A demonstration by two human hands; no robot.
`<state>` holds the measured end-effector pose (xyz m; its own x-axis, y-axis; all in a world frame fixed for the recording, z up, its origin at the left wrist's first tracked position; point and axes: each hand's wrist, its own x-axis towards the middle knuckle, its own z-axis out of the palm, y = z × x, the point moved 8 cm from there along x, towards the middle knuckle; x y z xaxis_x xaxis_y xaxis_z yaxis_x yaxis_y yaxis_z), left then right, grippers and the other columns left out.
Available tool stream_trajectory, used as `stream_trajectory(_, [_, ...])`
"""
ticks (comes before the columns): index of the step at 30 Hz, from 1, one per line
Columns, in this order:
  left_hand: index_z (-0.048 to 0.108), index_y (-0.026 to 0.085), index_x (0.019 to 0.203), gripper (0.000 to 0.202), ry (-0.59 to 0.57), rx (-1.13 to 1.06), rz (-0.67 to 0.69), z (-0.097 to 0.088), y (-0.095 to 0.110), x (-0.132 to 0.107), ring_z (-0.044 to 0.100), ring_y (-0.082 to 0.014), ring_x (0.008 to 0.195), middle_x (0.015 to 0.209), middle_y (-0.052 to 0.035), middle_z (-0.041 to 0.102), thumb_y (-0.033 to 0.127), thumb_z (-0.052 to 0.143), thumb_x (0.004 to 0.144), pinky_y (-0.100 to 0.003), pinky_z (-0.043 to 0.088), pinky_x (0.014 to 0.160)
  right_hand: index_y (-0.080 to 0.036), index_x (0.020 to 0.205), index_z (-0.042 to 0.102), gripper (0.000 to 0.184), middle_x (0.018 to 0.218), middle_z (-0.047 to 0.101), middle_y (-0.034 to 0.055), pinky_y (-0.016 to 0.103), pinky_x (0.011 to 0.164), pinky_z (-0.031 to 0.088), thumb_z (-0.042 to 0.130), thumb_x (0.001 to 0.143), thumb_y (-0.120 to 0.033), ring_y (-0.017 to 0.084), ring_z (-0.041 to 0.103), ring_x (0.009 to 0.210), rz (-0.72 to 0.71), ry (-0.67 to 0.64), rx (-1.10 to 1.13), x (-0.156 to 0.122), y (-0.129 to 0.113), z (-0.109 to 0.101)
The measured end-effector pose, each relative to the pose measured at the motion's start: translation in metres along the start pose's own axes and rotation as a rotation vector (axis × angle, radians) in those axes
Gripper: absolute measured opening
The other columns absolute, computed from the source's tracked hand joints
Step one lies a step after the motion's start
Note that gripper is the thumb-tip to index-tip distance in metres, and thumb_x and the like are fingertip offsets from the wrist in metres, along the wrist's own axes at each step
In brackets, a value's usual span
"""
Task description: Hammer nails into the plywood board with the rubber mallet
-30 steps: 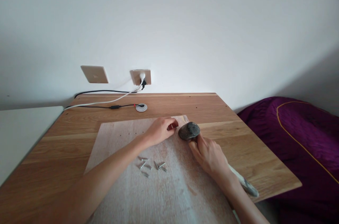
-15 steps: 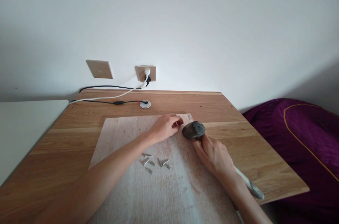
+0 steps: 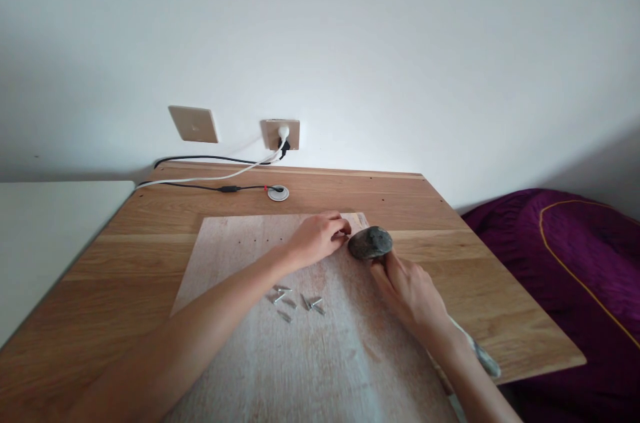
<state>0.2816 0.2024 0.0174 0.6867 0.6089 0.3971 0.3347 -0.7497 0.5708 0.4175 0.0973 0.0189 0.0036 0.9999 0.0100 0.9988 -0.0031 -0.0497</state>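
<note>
Nearest my view, both forearms reach out over a pale board [image 3: 225,256] that lies flat on the worktop [image 3: 125,263], so whatever the hands do lands on the board and not on the oak. A loose cluster of nails [image 3: 297,299] sits on the board between the arms, an easy reach for either hand.

The right hand [image 3: 413,293] is wrapped closed on a hammer [image 3: 371,242], gripping high up just behind the dark head. The rest of the handle runs back under the wrist and sticks out past the worktop's near right edge. I judge that choked-up grip favours control over force. The head rests low, at or just above the board's far right corner.

Just left of the head, the left hand [image 3: 320,238] rests on the board with its fingertips pinched together. What they pinch is too small for me to see.

Farther back are a grommet [image 3: 278,193], cables [image 3: 215,177] and sockets [image 3: 283,134] on the wall [image 3: 350,43]. A purple bed [image 3: 575,263] lies to the right.
</note>
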Motion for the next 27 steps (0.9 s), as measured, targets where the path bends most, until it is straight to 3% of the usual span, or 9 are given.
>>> stream_trajectory(4, [0.078,0.017,0.099,0.015,-0.01,-0.016,-0.01,0.002,0.001,0.001,0.073,-0.0208,0.092,0.101,-0.0067,0.076,0.008,0.067,0.092,-0.031,0.056,0.085,-0.021,0.088,0.062,0.021,0.08,0.071,0.0073,0.031,0.057,0.023,0.047,0.101,-0.015,0.02,0.064,0.063,-0.047,-0.012,0.019,0.0,0.0,0.001])
stream_trajectory(14, [0.077,0.017,0.1,0.017,0.01,-0.097,-0.028,0.003,-0.005,0.001,0.074,-0.0205,0.089,0.098,-0.0071,0.08,0.005,0.068,0.09,-0.03,0.056,0.084,-0.023,0.095,0.055,0.024,0.078,0.075,0.0073,0.029,0.059,0.033,0.034,0.107,-0.028,0.027,0.076,0.073,0.003,-0.026,0.169,0.005,0.017,0.007])
stream_trajectory(21, [0.074,0.016,0.11,0.026,0.045,-0.118,-0.023,0.005,-0.008,0.001,0.075,-0.0205,0.088,0.096,-0.0067,0.08,0.005,0.068,0.088,-0.032,0.058,0.086,-0.027,0.095,0.05,0.025,0.081,0.075,0.0101,0.031,0.062,0.036,0.03,0.105,-0.037,0.032,0.077,0.08,0.067,0.016,0.223,0.013,0.027,-0.019])
stream_trajectory(27, [0.073,0.015,0.115,0.03,0.039,-0.163,-0.022,0.004,-0.007,0.001,0.075,-0.0203,0.09,0.099,-0.0078,0.081,0.003,0.068,0.088,-0.033,0.059,0.09,-0.028,0.09,0.045,0.02,0.078,0.073,0.0105,0.032,0.063,0.036,0.032,0.102,-0.039,0.034,0.075,0.078,0.055,0.022,0.23,0.026,0.022,-0.035])
